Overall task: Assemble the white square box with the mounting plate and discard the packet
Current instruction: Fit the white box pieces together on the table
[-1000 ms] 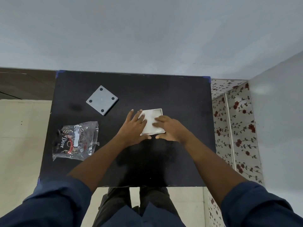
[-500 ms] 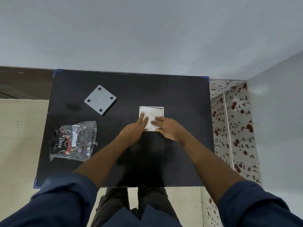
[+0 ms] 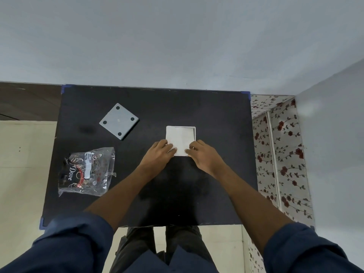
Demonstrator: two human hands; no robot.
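Both hands laid on near edge of white square box: left hand at near-left corner, right hand at near-right corner, fingers pressed on it, nothing enclosed. Box shown open, shallow, set mid black table. Grey mounting plate lain far-left, four holes. Clear packet placed left. Floral wall covering seen right. Forearms extended, blue sleeves.
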